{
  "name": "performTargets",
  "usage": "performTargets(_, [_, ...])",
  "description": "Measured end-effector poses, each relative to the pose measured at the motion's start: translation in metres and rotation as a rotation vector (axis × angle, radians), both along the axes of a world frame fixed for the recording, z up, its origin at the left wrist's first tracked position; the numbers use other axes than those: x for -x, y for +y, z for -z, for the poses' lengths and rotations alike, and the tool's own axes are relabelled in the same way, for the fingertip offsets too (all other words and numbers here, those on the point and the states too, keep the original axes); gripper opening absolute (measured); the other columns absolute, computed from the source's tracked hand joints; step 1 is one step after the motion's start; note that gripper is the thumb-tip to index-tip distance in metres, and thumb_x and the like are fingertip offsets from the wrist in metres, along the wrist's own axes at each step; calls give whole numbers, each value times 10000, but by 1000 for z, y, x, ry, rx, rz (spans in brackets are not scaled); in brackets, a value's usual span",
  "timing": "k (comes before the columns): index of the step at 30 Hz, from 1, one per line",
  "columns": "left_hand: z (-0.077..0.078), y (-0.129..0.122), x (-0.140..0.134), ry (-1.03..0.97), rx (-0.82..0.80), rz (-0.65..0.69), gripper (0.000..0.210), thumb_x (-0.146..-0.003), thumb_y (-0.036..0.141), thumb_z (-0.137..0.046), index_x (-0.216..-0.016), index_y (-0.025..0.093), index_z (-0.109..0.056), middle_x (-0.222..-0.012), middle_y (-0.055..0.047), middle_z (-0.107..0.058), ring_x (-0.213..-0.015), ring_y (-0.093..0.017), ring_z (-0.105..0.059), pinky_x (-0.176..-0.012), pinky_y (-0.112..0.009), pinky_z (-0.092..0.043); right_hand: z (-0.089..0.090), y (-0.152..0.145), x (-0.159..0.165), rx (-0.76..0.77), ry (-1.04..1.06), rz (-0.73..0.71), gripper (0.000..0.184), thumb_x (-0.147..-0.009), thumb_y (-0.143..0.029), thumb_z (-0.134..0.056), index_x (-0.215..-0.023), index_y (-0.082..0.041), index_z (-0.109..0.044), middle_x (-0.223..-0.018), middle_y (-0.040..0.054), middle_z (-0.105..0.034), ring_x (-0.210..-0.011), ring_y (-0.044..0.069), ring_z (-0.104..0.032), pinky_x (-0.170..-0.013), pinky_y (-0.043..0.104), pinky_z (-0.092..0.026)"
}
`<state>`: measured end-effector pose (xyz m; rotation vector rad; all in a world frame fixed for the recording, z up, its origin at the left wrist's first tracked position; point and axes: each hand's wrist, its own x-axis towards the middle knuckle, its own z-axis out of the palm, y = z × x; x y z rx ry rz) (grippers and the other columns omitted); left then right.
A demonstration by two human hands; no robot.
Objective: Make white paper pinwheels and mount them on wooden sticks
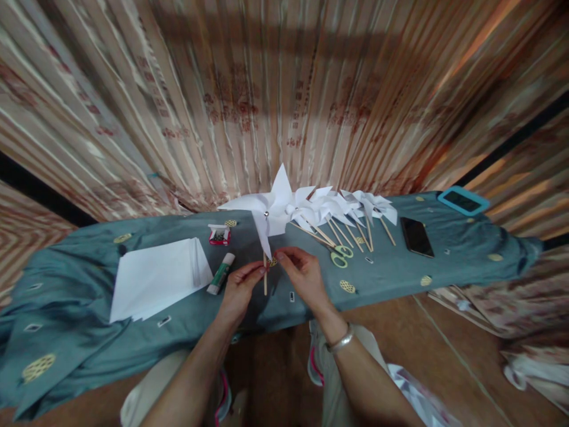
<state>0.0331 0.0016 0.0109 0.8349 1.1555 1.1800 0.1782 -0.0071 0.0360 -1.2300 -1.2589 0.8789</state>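
A white paper pinwheel [279,204] stands up from its wooden stick, with a round silvery pin head at its middle. My left hand [240,290] is closed on the stick below the blades, thumb and fingers pinching it. Just to the right of the stick, my right hand [302,276] has its thumb and forefinger brought together close to the lower blade tip; what they hold, if anything, is too small to tell. Several finished pinwheels [331,207] lie in an overlapping row to the right, sticks toward me. Green-handled scissors [341,256] lie by those sticks.
Left of my hands are a glue stick [221,274], a small red box [219,235] of pins and a stack of white paper [157,279]. A black phone [416,236] and a blue-framed tablet [463,200] lie at the right on the green cloth [382,279]. A curtain hangs behind.
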Motion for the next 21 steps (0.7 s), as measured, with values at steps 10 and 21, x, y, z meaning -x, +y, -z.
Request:
performTargets(10, [6,0,-2,-6,21,18,514,-430,493,-884,-806,159,-781,-799,-80,-768,-818,-226,-677,-915,-390,-482,-1,5,5,96,232,-148,307,-720,-522,-726,-609,-238,-698,-802,68,-726,-1313,273,-474,-1133,489,-308])
performTargets(21, [2,-2,-4,-13,-12,59,511,-468,498,-873,-835,154,-783,-838,-93,-774,-904,-262,-687,-983,-426,-455,4,6,7,174,348,-205,213,-648,-451,-797,-665,-244,-752,-1056,63,-739,-1330,258,-472,-1090,429,-382])
